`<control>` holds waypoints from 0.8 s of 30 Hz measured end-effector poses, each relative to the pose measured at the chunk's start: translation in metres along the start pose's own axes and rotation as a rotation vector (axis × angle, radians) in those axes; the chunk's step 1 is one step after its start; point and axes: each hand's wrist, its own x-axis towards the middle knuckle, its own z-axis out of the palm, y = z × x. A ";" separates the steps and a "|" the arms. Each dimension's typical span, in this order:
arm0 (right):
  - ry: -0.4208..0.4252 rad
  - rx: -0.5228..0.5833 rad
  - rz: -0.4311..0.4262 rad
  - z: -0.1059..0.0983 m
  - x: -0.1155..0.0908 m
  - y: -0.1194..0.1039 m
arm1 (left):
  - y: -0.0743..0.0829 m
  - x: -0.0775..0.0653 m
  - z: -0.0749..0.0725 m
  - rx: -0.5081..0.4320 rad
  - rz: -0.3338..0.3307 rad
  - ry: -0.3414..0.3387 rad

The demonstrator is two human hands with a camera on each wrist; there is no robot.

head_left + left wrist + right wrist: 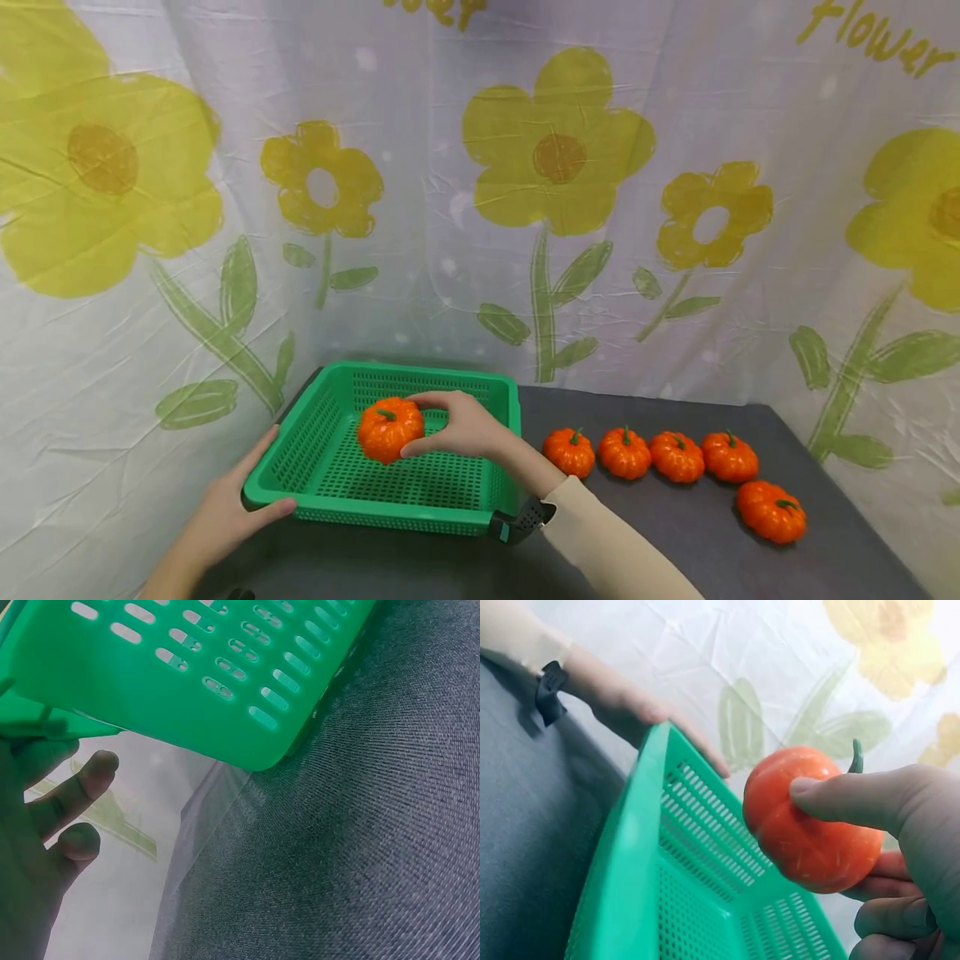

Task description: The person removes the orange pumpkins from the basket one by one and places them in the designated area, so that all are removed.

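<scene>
My right hand pinches a small orange toy pumpkin above the inside of a green plastic basket. In the right wrist view the thumb presses the near side of this pumpkin, and its green stem points up. My left hand rests at the basket's near left corner, its thumb by the front rim and its fingers along the left side. In the left wrist view, fingers hang relaxed beneath the rim, some apart from the basket wall.
Several more toy pumpkins stand to the right of the basket on the dark grey tabletop, with one nearer the right edge. A white curtain printed with yellow flowers surrounds the table. A black strap circles my right wrist.
</scene>
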 end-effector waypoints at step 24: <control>0.155 0.227 0.090 -0.008 -0.073 0.017 | 0.000 -0.001 0.002 -0.006 0.007 0.023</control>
